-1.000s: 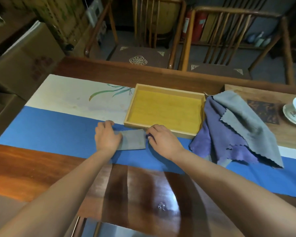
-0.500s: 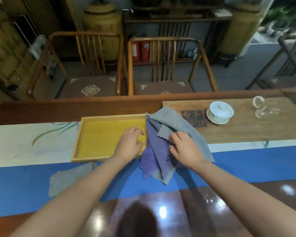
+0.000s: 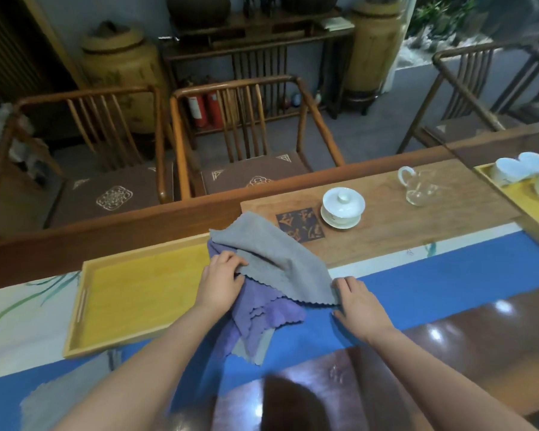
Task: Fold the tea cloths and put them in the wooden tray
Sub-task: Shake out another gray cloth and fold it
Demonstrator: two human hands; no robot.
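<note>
A grey tea cloth [image 3: 271, 259] with a scalloped edge lies on top of a purple tea cloth [image 3: 268, 312] beside the wooden tray [image 3: 84, 318], whose yellow floor holds nothing. My left hand [image 3: 220, 283] pinches the grey cloth's near left edge. My right hand [image 3: 357, 301] grips its near right corner. Another grey cloth [image 3: 56, 396], folded, lies on the blue runner at the lower left, partly behind my left forearm. A further grey cloth [image 3: 255, 346] peeks out from under the purple one.
A white lidded cup on a saucer [image 3: 343, 206], a dark patterned coaster [image 3: 299, 223] and a glass pitcher [image 3: 417, 188] stand on a wooden board behind the cloths. A second tray with white cups [image 3: 523, 175] sits at the far right. Wooden chairs [image 3: 249, 141] line the table's far side.
Both hands left the folded grey cloth at the left and moved right to the cloth pile. They now hold the top grey cloth by its near edge. The view has swung right.
</note>
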